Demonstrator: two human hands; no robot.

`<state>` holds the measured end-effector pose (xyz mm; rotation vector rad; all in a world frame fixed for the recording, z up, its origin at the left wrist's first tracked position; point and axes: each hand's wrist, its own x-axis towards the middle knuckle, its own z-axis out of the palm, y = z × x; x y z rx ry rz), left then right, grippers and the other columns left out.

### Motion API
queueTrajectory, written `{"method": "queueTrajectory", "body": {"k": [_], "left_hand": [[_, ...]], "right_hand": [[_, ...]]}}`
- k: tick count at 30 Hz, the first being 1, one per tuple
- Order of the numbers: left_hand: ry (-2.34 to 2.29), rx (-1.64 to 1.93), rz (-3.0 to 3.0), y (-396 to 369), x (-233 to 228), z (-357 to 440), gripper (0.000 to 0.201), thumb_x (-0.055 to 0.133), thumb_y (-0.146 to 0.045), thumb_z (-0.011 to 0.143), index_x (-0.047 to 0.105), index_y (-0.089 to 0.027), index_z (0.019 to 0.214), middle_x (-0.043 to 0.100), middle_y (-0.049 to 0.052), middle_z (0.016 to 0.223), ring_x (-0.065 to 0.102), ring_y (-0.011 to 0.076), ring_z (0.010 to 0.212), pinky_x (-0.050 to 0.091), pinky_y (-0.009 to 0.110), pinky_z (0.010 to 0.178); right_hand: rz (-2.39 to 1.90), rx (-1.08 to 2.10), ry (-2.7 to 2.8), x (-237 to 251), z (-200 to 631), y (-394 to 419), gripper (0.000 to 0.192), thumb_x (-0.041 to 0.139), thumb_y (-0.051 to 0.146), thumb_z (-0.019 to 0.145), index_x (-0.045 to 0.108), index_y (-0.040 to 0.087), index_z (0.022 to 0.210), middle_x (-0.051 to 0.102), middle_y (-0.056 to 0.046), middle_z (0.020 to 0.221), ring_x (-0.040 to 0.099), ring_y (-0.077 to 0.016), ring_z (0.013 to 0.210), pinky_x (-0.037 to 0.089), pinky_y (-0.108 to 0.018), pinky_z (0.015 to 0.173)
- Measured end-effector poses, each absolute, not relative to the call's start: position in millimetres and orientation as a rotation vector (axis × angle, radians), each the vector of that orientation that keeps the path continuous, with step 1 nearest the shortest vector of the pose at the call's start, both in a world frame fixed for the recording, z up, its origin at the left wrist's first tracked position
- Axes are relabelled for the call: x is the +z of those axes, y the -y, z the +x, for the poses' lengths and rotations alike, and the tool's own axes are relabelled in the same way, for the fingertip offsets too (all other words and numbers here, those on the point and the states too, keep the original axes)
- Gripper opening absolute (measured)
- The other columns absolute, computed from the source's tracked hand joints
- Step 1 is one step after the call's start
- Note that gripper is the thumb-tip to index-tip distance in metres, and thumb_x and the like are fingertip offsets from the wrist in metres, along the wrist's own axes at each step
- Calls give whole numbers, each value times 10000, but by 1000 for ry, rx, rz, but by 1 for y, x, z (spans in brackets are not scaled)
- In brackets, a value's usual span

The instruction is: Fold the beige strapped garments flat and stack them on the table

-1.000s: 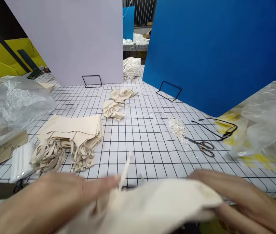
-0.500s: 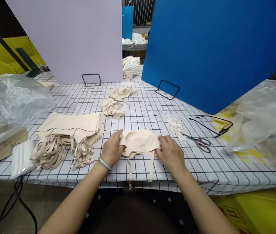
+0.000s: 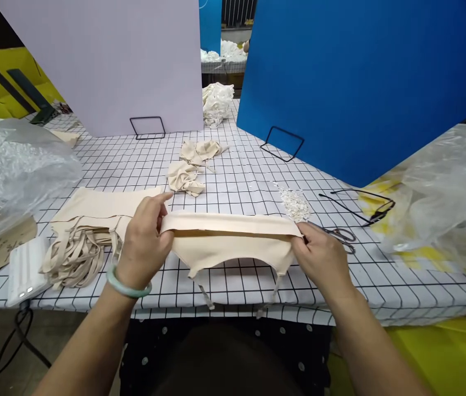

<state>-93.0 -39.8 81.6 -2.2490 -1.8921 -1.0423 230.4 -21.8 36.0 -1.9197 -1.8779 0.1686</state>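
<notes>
Beige garment (image 3: 228, 242) stretched taut at frame centre above the desk (image 3: 258, 187); left hand (image 3: 144, 242) and right hand (image 3: 323, 258) fingers pinched closed on its ends, presumably flattening the band.

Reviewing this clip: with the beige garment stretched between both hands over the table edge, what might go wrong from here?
1. The garment is pulled taut between the left hand and right hand; one end might slip free.
2. Its straps dangle at the table edge and might snag there.
3. The scissors lie just beyond the right hand and might catch the fabric.
</notes>
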Motion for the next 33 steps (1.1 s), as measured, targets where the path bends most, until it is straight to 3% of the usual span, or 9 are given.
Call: {"method": "queueTrajectory", "body": {"k": [3,6,11,15,17,20,24,29,33], "left_hand": [[2009,-870,-2303,37,67,-97,626,462,15,715,500,-150,1317,560,58,936,573,207,847,555,363,763],[2018,-904,-2264,41,35,-93,715,448,22,724,409,-158,1415,566,105,1070,592,249,997,554,411,876],[2081,-770,-2540,66,14,-91,730,451,-22,776,339,-183,1479,509,139,1303,515,282,1246,471,470,1066],[2214,-718,-2714,75,29,-102,662,548,-243,886,310,-224,1504,469,124,1435,472,282,1331,435,464,1115],[2286,-724,-2730,70,33,-105,668,580,-383,905,318,-235,1501,454,125,1468,523,281,1286,488,450,1061],[2322,-826,-2562,58,28,-99,590,539,-429,934,382,-200,1454,499,151,1413,566,280,1230,514,460,1021],[2034,-797,-2540,56,8,-75,576,535,-341,932,377,-180,1462,429,186,1487,375,329,1420,359,539,1150],[1990,-589,-2657,79,-8,-69,738,599,-420,908,249,-264,1539,281,146,1609,241,354,1490,279,597,1164],[2211,-761,-2373,61,-7,-79,647,568,-460,919,369,-170,1462,504,187,1408,453,337,1334,394,529,1083]], "right_hand": [[-2000,234,1922,26,222,16,189,442,211,842,510,204,666,611,-21,724,436,-145,599,225,-283,537],[-1947,104,1910,0,218,15,272,386,168,871,637,209,969,680,-61,946,543,-195,745,300,-299,569],[-1827,-76,2123,-22,229,31,418,401,207,899,557,159,1284,662,-126,1122,577,-278,916,441,-392,758],[-1808,216,2253,-4,251,37,527,482,292,855,506,200,1374,637,-111,1248,585,-309,1056,483,-427,832],[-1779,476,2215,10,258,32,516,529,359,833,542,262,1340,632,-83,1283,607,-295,1066,505,-392,786],[-1863,637,1917,23,252,12,359,519,458,849,652,250,1110,682,-82,1122,641,-231,845,478,-332,646],[-2015,577,1791,19,225,-18,287,554,492,801,613,214,762,669,-69,878,576,-208,728,391,-313,593],[-1925,564,1667,7,223,-33,157,511,373,811,558,225,786,634,-33,749,536,-183,668,366,-308,613],[-2017,481,1738,5,227,-35,257,555,471,790,564,221,848,641,-61,881,552,-209,744,354,-315,610]]}}
